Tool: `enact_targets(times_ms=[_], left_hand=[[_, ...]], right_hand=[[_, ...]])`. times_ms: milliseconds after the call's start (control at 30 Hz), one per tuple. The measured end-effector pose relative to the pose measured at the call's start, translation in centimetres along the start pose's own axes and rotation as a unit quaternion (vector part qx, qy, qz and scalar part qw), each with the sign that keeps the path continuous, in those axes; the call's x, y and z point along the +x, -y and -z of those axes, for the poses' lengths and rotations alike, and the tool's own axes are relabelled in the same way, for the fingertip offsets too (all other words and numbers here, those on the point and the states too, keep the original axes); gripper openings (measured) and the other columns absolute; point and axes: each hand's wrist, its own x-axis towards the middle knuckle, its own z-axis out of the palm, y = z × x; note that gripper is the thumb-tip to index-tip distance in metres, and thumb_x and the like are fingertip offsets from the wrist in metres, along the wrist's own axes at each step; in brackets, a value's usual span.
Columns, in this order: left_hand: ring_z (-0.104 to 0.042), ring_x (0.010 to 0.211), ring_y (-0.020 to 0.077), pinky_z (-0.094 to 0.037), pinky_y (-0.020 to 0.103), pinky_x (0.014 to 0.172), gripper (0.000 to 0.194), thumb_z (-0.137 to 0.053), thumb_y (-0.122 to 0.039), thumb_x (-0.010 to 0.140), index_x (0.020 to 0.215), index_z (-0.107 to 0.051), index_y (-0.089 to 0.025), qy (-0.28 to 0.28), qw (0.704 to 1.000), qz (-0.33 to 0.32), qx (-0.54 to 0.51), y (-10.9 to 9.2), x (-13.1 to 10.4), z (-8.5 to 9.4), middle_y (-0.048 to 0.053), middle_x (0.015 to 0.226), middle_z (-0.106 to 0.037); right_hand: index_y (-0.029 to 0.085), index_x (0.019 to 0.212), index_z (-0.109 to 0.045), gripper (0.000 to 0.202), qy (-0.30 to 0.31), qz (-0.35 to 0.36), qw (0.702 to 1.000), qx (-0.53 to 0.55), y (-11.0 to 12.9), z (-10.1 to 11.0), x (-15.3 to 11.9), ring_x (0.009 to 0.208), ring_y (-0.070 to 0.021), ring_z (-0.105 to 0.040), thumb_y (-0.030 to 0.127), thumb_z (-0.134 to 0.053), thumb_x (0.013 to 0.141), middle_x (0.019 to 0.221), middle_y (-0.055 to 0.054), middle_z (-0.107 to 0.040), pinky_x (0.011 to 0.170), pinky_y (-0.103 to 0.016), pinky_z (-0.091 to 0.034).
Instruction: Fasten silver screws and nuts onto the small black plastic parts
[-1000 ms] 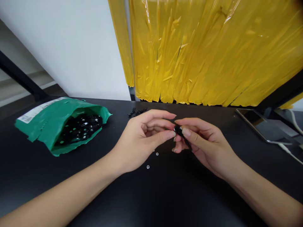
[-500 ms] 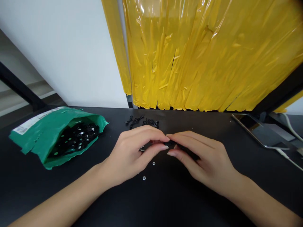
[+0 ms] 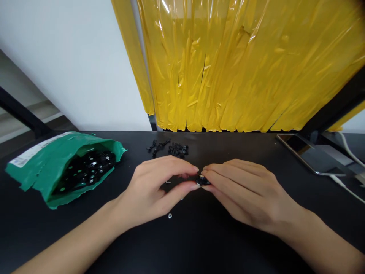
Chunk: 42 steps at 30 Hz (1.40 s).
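A small black part (image 3: pixel 203 180) with a light metallic spot on top sits between my two hands, over the middle of the table. My left hand (image 3: pixel 159 186) pinches its left side with thumb and fingertips. From the right, the fingers and thumb of my right hand (image 3: pixel 245 188) close on it and cover much of it. Below my left hand lies a small silver ring-shaped piece (image 3: pixel 170 215), a washer or a nut. Another silver piece (image 3: pixel 182 198) peeks out beside my left thumb. Behind that thumb shows a small metal screw (image 3: pixel 168 182).
On the left, an open green plastic bag (image 3: pixel 65 152) holds many black parts with shiny spots. Small black pieces (image 3: pixel 178 149) lie in a heap toward the back. A phone (image 3: pixel 310 154) with a white cable (image 3: pixel 346 187) rests at the right. Yellow plastic sheeting (image 3: pixel 228 76) hangs behind the table (image 3: pixel 182 251).
The black part now shows more between my fingertips. My right hand has turned and closed further over it. The view has shifted slightly, and my left hand now partly covers one silver piece.
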Motion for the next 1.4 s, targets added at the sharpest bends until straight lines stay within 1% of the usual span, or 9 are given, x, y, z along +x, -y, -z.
enact_targets(times_ms=[67,133,200,300,633,900,1033,1167,1400], left_hand=[[-0.074,0.088,0.0162,-0.059,0.028,0.083,0.020,-0.077,-0.020,0.091,0.108,-0.068,-0.020,0.020,0.999,0.018,0.018,-0.1,0.1,0.3,0.005,0.098,-0.079],[-0.070,0.081,0.0157,-0.055,0.028,0.077,0.010,-0.064,-0.028,0.100,0.096,-0.067,-0.019,0.041,0.995,0.091,0.000,-0.4,0.3,0.3,0.004,0.090,-0.076],[-0.064,0.072,0.0137,-0.051,0.026,0.069,0.035,-0.046,-0.035,0.109,0.084,-0.064,-0.018,0.047,0.978,0.195,-0.058,-1.0,0.4,-0.2,0.003,0.079,-0.070],[-0.063,0.072,0.0138,-0.050,0.026,0.069,0.042,-0.039,-0.041,0.111,0.087,-0.064,-0.018,0.025,0.955,0.266,-0.126,-1.9,0.4,-1.3,0.002,0.079,-0.066],[-0.057,0.074,0.0144,-0.044,0.031,0.071,0.039,-0.039,-0.045,0.112,0.084,-0.052,-0.021,-0.001,0.945,0.314,-0.091,-3.0,0.1,-2.7,0.000,0.080,-0.060],[-0.054,0.076,0.0166,-0.046,0.029,0.067,0.034,-0.047,-0.046,0.108,0.086,-0.054,-0.022,-0.001,0.933,0.342,-0.114,-3.0,0.0,-2.9,0.001,0.082,-0.058],[-0.060,0.080,0.0134,-0.053,0.027,0.070,0.017,-0.055,-0.039,0.106,0.118,-0.057,-0.028,-0.025,0.917,0.345,-0.201,-2.9,-0.1,-3.2,0.001,0.103,-0.063],[-0.065,0.083,0.0098,-0.055,0.022,0.070,0.045,-0.068,-0.035,0.099,0.141,-0.050,-0.034,-0.047,0.902,0.346,-0.255,-2.9,0.0,-3.3,0.000,0.122,-0.060],[-0.068,0.083,0.0094,-0.055,0.018,0.072,0.013,-0.067,-0.034,0.100,0.102,-0.074,-0.024,-0.069,0.920,0.329,-0.200,-2.9,0.7,-3.3,-0.001,0.103,-0.071]], right_hand=[[0.016,0.098,-0.067,0.004,-0.007,-0.015,1.000,0.013,0.0,0.0,-0.1,0.085,-0.0208,-0.078,0.012,-0.069,0.098,0.099,-0.009,-0.081,0.076,-0.033,-0.063],[0.015,0.100,-0.067,0.006,-0.015,-0.042,0.999,0.029,0.2,-0.2,-0.2,0.085,-0.0208,-0.077,0.011,-0.070,0.097,0.099,-0.009,-0.080,0.077,-0.033,-0.063],[0.015,0.100,-0.067,0.007,-0.026,-0.062,0.997,0.030,0.3,-0.4,-0.4,0.084,-0.0208,-0.077,0.010,-0.070,0.096,0.098,-0.010,-0.080,0.077,-0.034,-0.063],[0.015,0.100,-0.067,0.009,-0.046,-0.069,0.997,0.003,0.7,-1.0,-0.4,0.081,-0.0216,-0.077,0.009,-0.070,0.095,0.095,-0.010,-0.080,0.075,-0.035,-0.063],[0.013,0.090,-0.066,0.010,-0.083,-0.058,0.992,-0.071,2.2,-2.2,0.4,0.072,-0.0245,-0.078,0.010,-0.075,0.093,0.084,-0.012,-0.081,0.069,-0.040,-0.065],[0.016,0.089,-0.066,0.009,-0.077,-0.064,0.989,-0.112,2.4,-2.9,0.2,0.070,-0.0221,-0.077,0.014,-0.074,0.094,0.080,-0.009,-0.080,0.079,-0.038,-0.066],[0.014,0.091,-0.068,0.007,-0.083,-0.080,0.987,-0.113,2.2,-3.0,0.1,0.072,-0.0218,-0.077,0.011,-0.074,0.094,0.083,-0.009,-0.080,0.083,-0.037,-0.065],[0.011,0.096,-0.070,0.004,-0.099,-0.087,0.986,-0.101,1.9,-3.0,-0.2,0.077,-0.0205,-0.077,0.010,-0.074,0.094,0.089,-0.011,-0.081,0.088,-0.036,-0.064],[0.012,0.090,-0.072,0.006,-0.079,-0.089,0.990,-0.073,2.4,-2.9,0.3,0.070,-0.0202,-0.077,0.009,-0.076,0.093,0.079,-0.005,-0.079,0.084,-0.037,-0.061]])
